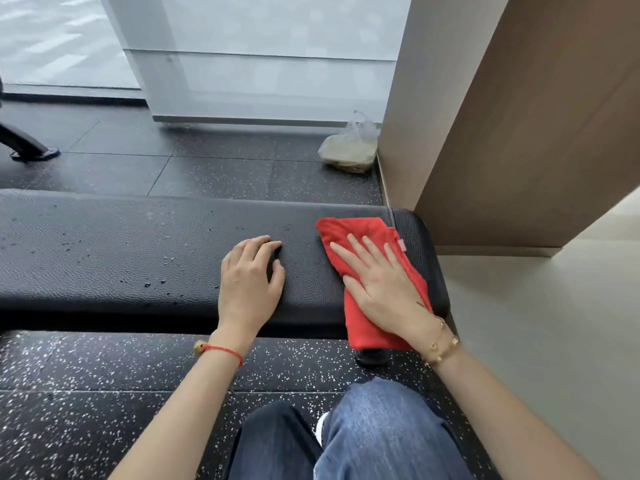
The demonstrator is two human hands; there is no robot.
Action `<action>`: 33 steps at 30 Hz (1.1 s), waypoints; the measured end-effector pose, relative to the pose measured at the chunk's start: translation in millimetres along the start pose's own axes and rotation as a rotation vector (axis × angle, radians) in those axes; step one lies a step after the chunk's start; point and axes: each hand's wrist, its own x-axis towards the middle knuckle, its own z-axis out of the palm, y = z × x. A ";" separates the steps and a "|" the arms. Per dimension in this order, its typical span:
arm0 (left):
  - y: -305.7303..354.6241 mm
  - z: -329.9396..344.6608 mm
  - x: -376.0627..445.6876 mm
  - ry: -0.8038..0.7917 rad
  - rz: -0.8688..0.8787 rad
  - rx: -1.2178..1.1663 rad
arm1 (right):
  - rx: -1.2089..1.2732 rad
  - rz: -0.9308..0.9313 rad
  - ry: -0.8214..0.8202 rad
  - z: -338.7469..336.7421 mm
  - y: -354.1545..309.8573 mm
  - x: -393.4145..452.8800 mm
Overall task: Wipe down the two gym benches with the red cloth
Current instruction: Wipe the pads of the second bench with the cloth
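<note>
Pressing flat with fingers spread, the right hand (379, 289) pins the red cloth (360, 237) to the bench (138, 244); soft and limp, it should bunch unless palmed; the left hand (251, 282), beside it, rests empty and loosely curled

The long black worktop (138, 251) is running off the left edge, so its far end is not showing. The red cloth (367, 268) is hiding partly under the right hand (384, 289). A plastic bag (349, 147) by the wall is holding something too blurry to tell.
</note>
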 end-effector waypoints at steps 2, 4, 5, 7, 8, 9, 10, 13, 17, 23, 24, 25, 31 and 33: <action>-0.8 0.0 -1.1 -0.002 0.005 0.005 | -0.018 0.120 0.015 -6.9 27.6 -9.6; 0.1 -0.2 -2.1 0.002 0.003 0.009 | -0.029 0.274 -0.003 -13.9 51.4 2.4; 0.8 -0.1 -2.2 0.004 0.002 0.011 | -0.022 0.331 -0.021 -16.4 57.3 15.9; 1.9 -0.3 -2.2 0.005 0.002 0.011 | -0.016 0.371 -0.055 -17.4 56.5 47.7; 2.1 -0.6 -1.6 0.002 0.003 0.010 | -0.015 0.364 -0.066 -16.3 51.6 60.5; 2.1 -0.9 -1.4 0.000 0.004 0.009 | -0.012 0.348 -0.069 -14.8 45.7 67.5; 1.9 -1.1 -1.3 -0.002 0.003 0.009 | -0.009 0.325 -0.066 -13.5 40.1 68.0; 1.0 -0.9 -1.6 0.000 0.000 0.006 | -0.008 0.188 -0.031 -8.7 27.4 35.2; -1.3 -0.7 -1.9 0.010 -0.001 -0.001 | 0.003 0.031 -0.022 -4.6 22.2 -10.1; 3.7 -6.5 1.2 -0.027 -0.008 -0.011 | -0.010 0.138 -0.092 -4.4 8.9 70.8; 3.8 -8.8 2.6 -0.043 -0.005 -0.027 | -0.010 0.132 -0.102 -1.8 -3.2 87.0; 2.8 -11.9 4.3 -0.053 -0.005 -0.052 | -0.011 0.111 -0.107 1.5 -17.4 99.4; -41.4 -41.3 2.3 0.054 -0.063 -0.030 | -0.009 -0.215 -0.067 25.4 -81.9 68.3; -61.3 -47.8 -1.6 0.057 -0.076 0.028 | 0.009 -0.264 -0.064 25.3 -73.6 50.4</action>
